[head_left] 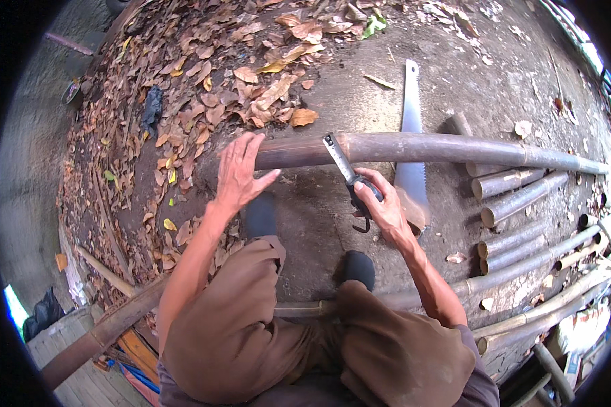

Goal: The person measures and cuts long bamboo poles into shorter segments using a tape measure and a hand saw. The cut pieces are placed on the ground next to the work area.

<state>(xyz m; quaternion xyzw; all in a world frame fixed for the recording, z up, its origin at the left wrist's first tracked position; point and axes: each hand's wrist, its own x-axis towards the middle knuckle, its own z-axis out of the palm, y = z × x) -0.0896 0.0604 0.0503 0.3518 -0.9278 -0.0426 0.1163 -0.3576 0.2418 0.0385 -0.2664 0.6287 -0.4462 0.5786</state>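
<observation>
A long brown bamboo pole (441, 147) lies crosswise before me. My left hand (237, 169) rests at the pole's left end, fingers spread and thumb stretched out. Over the pole, my right hand (380, 200) is closed around what looks like a tape measure (341, 159), with a dark body and a short pale strip pulled out. The strip's dark tip reaches across the pole's near side, and a black strap loop hangs below the body. A handsaw (412, 108) lies on the ground beneath the pole, its wooden handle partly hidden by my right hand and wrist.
Several cut bamboo pieces (523, 200) lie on the right. Another long pole (448, 290) passes beneath my legs, with more poles (550, 312) at the lower right. Dry leaves (204, 88) cover the ground at far left, near a grey wall (34, 169).
</observation>
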